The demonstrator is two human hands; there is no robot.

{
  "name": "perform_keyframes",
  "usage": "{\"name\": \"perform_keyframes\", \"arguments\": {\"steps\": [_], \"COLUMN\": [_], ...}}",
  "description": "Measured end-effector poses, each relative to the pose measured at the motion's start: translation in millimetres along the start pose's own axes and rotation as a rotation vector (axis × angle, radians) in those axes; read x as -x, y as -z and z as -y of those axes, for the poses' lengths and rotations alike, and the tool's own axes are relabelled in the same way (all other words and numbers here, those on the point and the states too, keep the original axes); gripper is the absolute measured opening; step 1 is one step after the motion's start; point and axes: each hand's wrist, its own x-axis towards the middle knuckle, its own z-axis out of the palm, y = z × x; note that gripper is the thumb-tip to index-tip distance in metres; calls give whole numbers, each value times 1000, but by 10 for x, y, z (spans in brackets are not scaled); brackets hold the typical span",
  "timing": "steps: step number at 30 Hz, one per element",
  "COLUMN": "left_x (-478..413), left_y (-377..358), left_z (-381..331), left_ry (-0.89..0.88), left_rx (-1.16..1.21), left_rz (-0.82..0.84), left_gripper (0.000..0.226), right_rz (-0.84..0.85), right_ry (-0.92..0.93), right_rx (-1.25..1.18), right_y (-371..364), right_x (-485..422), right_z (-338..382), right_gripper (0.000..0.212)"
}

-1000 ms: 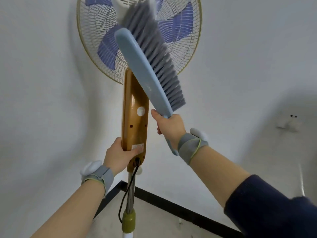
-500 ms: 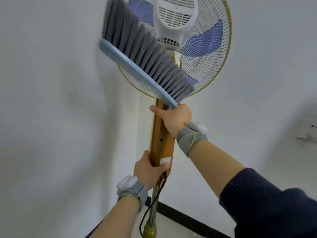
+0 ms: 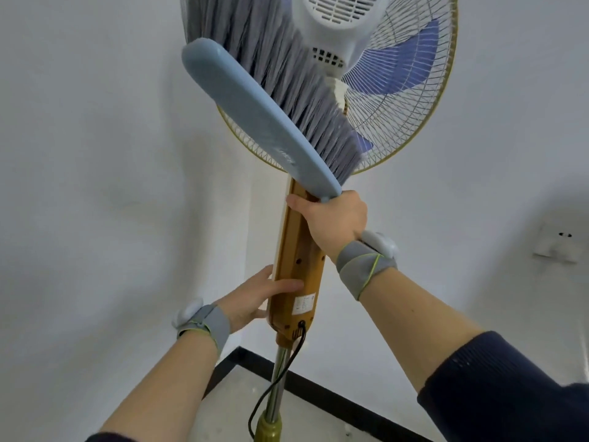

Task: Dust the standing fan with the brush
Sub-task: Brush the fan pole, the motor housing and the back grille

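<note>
Our right hand (image 3: pixel 334 221) is wrapped tight round the handle of the brush (image 3: pixel 255 122), knuckles toward us, with the blue back of the brush slanting up and to the left. Our left hand (image 3: pixel 251 301) is the thing that changed. Half a second ago it was clamped round the bottom of the orange column (image 3: pixel 296 250). Now the fingers look straightened out, the thumb just lies across the front, and the palm rests against the side, so it's a steadying touch and not really a grip.

The brush has also swung further up the fan (image 3: pixel 414 100). The grey bristles (image 3: pixel 271 59) were across the lower left of the grille (image 3: pixel 398 129), and now they cover its upper left and sit right beside the white motor housing (image 3: pixel 334 33). We can't tell how hard they're pressing.

So we reckon we're mid-stroke on the back of the grille, with the right side and the housing not reached yet. With that looser left hand, a firm sweep might make the fan wobble. The cord (image 3: pixel 277 371) hangs below the column, and a wall socket (image 3: pixel 556 247) is off to the right.
</note>
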Motion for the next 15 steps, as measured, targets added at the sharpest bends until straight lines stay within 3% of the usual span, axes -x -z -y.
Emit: {"name": "perform_keyframes", "arguments": {"steps": [3,7,15], "left_x": [-59,-81,15], "left_y": [-55,-141,-383], "left_z": [15,107,140], "left_ry": [-37,-58,-152], "left_rx": [92,91,63], "left_rz": [63,38,-262], "left_gripper": [57,63,51], "right_rz": [23,33,190], "right_ry": [23,20,-11], "right_rx": [-8,-17,-267], "right_y": [-11,44,183], "right_x": [15,46,21], "right_z": [12,-22,-116], "right_gripper": [53,53,55]}}
